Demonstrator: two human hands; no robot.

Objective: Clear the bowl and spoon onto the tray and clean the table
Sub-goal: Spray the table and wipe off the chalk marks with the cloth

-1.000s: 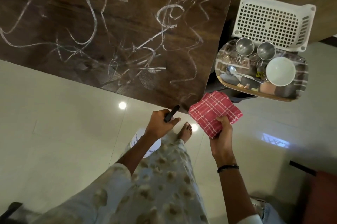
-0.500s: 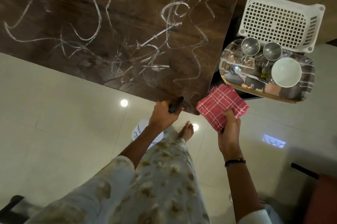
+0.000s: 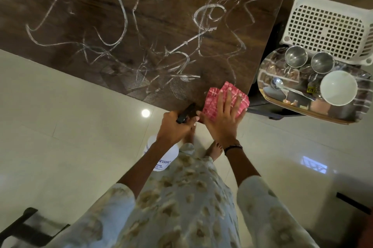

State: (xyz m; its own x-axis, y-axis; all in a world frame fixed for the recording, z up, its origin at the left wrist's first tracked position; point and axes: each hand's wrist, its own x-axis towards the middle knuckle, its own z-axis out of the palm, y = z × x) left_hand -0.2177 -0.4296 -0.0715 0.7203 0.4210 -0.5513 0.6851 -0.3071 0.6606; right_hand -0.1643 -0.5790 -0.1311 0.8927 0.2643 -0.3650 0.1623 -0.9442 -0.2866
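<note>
Bowl [image 3: 338, 88] and spoon [image 3: 286, 87] already sit on the shiny steel tray [image 3: 314, 113] at the right, beside the table — the white bowl upright at the tray's right side, the spoon lying to its left with its scoop toward the table. Two small steel cups [image 3: 295, 56] stand at the tray's far edge, just in front of a white perforated plastic basket [image 3: 327, 27].

Half a second ago the right hand [image 3: 226, 114] held the red checked cloth [image 3: 220, 94] in the air off the table's corner; now it lies flat on that cloth, fingers straight and spread, pressing it onto the near right corner of the dark wooden table [image 3: 60, 31]. The left hand [image 3: 174, 126] has stayed curled round the black head of a white spray bottle [image 3: 161, 157], close beside the right hand at the table's edge.

White foamy squiggles [image 3: 121, 25] cover the tabletop — none visibly wiped yet.
</note>
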